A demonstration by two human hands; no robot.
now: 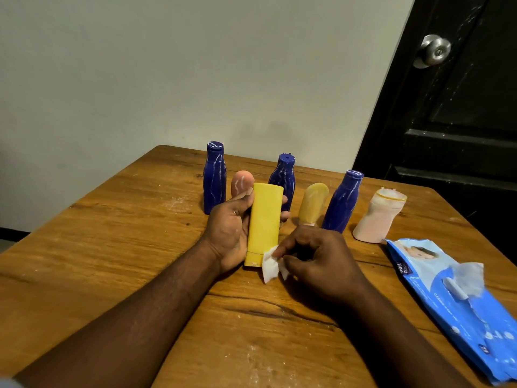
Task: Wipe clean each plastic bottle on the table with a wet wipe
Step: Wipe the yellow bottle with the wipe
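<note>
Right hand (319, 256) pinches wet wipe (270, 265) against yellow bottle's (264, 219) near end — left hand (229, 233) grips its middle; probably light, slick.

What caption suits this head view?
Left hand grips a yellow bottle; right hand pinches a wet wipe against its near end.

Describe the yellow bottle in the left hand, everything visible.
The yellow bottle is a plain, label-free tube of matte plastic, flat-ended, with a seam marking its cap at the near end, where whitish smudges show. The left hand holds it round the middle, cap toward the person. The wet wipe, pinched by the right hand, touches the cap's right edge.
</note>
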